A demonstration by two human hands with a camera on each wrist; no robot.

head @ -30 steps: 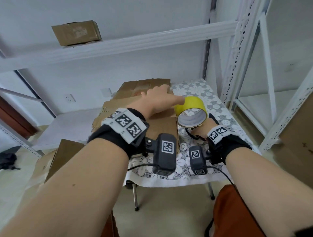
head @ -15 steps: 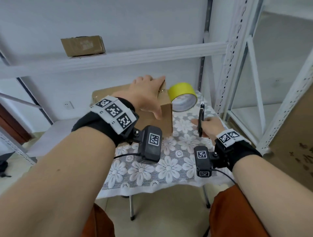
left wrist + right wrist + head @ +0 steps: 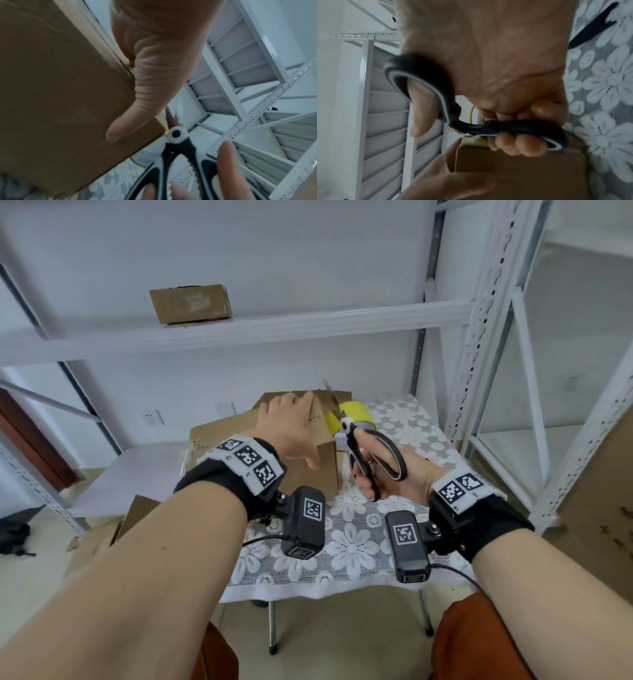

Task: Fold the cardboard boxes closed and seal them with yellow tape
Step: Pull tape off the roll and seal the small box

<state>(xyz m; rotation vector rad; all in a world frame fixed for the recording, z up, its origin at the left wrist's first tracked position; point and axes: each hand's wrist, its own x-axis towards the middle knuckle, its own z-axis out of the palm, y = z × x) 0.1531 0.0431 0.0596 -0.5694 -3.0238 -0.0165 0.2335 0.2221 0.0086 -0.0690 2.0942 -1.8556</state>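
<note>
A brown cardboard box (image 3: 212, 436) stands on the small table. My left hand (image 3: 287, 422) lies flat on its top near the right corner, and the thumb (image 3: 147, 94) presses the side facing me. My right hand (image 3: 387, 474) grips black scissors (image 3: 363, 460) by the handles, just right of the box (image 3: 522, 169). The blurred blades point up and away past the box's top right edge. The yellow tape roll (image 3: 358, 414) sits on the table behind the scissors (image 3: 176, 148) and is partly hidden by them. In the right wrist view my fingers curl through the scissors (image 3: 471, 125).
The table wears a white lace flower cloth (image 3: 352, 546). White metal shelving (image 3: 479, 371) rises behind and to the right, with another cardboard box (image 3: 190, 302) on its upper shelf. Flat cardboard (image 3: 102, 535) lies on the floor at left, and more cardboard (image 3: 599, 491) stands at the right.
My right hand has raised the scissors from the table and brought them to the box's right edge. My left hand left the tape roll and now rests on the box.
</note>
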